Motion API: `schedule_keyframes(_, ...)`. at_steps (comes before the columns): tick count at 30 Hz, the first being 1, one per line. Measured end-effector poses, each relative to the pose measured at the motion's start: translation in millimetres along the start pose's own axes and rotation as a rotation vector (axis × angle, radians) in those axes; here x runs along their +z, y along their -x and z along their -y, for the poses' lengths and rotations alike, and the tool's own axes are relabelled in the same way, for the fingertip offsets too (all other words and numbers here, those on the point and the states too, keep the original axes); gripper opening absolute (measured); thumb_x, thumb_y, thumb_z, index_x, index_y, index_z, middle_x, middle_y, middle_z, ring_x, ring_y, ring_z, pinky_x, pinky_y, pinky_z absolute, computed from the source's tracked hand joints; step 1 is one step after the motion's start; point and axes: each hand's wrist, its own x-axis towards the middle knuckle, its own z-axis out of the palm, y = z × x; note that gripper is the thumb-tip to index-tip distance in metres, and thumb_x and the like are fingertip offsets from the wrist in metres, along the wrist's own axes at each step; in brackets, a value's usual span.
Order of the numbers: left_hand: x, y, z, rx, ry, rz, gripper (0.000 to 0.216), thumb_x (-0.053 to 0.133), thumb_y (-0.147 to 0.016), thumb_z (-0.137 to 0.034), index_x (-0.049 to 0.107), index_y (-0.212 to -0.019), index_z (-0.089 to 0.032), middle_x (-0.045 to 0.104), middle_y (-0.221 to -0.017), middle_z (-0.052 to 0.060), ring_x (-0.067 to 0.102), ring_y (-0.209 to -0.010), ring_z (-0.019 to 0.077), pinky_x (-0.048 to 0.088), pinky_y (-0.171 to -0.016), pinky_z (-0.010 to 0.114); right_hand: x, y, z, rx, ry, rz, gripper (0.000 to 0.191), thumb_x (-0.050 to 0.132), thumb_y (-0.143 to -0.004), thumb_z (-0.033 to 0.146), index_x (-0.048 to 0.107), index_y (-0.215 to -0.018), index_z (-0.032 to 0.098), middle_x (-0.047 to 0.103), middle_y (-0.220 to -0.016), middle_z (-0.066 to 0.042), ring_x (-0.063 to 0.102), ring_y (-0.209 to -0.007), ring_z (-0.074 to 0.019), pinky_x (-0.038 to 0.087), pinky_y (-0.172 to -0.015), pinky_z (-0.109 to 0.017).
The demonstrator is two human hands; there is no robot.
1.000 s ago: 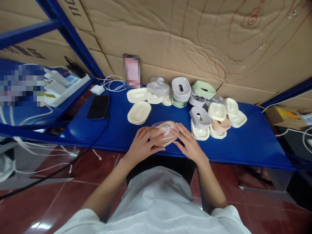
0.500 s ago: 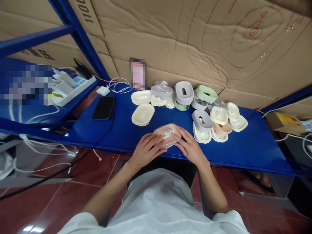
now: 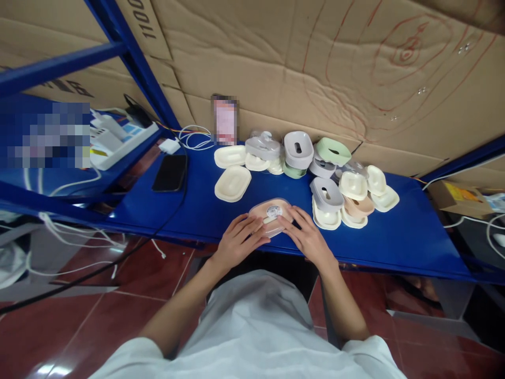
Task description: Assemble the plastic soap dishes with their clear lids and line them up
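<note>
A pink oval soap dish (image 3: 259,211) with a round white sticker on top sits at the front of the blue table. My left hand (image 3: 239,243) grips its left side, fingers lying over the top near a small pale strip. From the right, my right hand (image 3: 310,240) holds the other side, with fingertips beside the sticker. The underside of the dish and my thumbs are hidden. Just beyond it lies a cream tray (image 3: 233,184). To the right, a grey soap dish (image 3: 327,195) rests on another cream tray (image 3: 326,219).
More grey dishes, a green dish (image 3: 333,151), cream trays and a clear lid (image 3: 263,143) stand along the back. A black phone (image 3: 169,172) lies at left with cables, near a power strip (image 3: 124,145). A cardboard wall (image 3: 252,63) rises behind the table.
The view has shifted very slightly. Both hands stay on the pink soap dish, with hardly any movement of the fingers.
</note>
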Motion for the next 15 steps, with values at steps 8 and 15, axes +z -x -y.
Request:
schedule_keyframes(8,-2.5,-0.1,4.5,-0.023,0.050,0.060,0.033,0.086,-0.091,-0.030,0.075,-0.123,-0.031,0.080,-0.120,0.007,0.075,-0.119,0.0273,0.061,-0.110,0.053,1.0,2.6,-1.4,-0.012,-0.008,-0.009,0.063,0.060,-0.106,0.013,0.051,-0.162,0.041,0.047,-0.170,-0.005,0.043,-0.159,-0.0301,0.052,-0.124,-0.056)
schedule_keyframes(15,-0.7,-1.5,2.7,-0.051,0.101,-0.018,0.025,0.084,-0.093,-0.025,0.076,-0.116,-0.028,0.080,-0.118,0.006,0.076,-0.119,0.0265,0.065,-0.107,0.053,-1.6,1.7,1.2,-0.007,0.001,-0.021,0.058,0.064,-0.106,0.019,0.056,-0.158,0.042,0.053,-0.166,-0.005,0.049,-0.155,-0.0300,0.053,-0.123,-0.054)
